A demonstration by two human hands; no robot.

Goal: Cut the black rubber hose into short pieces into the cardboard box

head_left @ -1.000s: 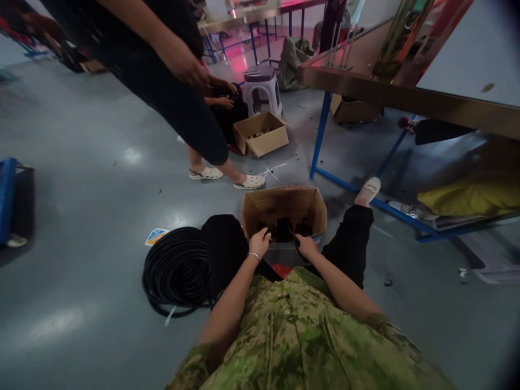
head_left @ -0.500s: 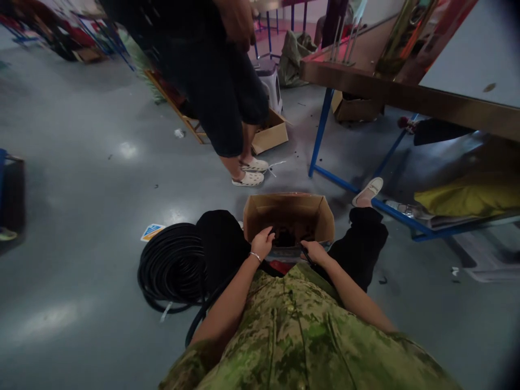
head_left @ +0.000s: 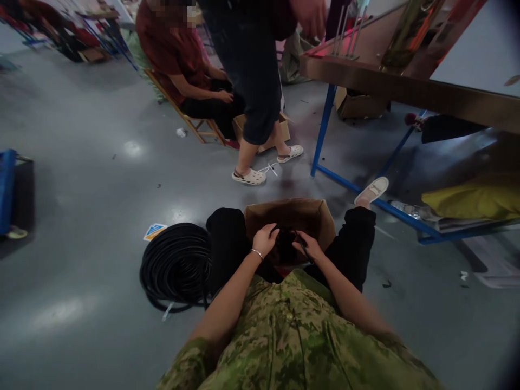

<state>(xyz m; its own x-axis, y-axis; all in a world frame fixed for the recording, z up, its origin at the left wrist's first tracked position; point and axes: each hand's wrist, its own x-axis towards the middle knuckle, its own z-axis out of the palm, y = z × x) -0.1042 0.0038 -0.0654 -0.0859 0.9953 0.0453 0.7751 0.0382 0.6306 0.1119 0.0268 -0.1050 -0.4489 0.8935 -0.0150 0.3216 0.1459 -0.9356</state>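
Note:
My left hand (head_left: 266,240), with a bracelet at the wrist, is closed at the near left of an open cardboard box (head_left: 320,225), pinching a small black piece that looks like the end of a tube. My right hand (head_left: 309,248) is wrapped round a slim dark tool (head_left: 304,244); its kind is not clear. Both hands are over the box, a short gap apart. Dark pieces lie inside the box, too dim to tell apart. On the floor by my left knee rests a coil of black hose (head_left: 174,265).
A co-worker in clogs (head_left: 249,176) stands just beyond the box. Another person sits on a wooden chair (head_left: 199,127) behind them. To the right stands a table with blue legs (head_left: 323,130). A blue and orange card (head_left: 154,231) lies beside the coil.
The standing co-worker has stepped to the right, uncovering the seated person. My right hand has moved slightly left and up, bringing the dark tool nearer my left hand.

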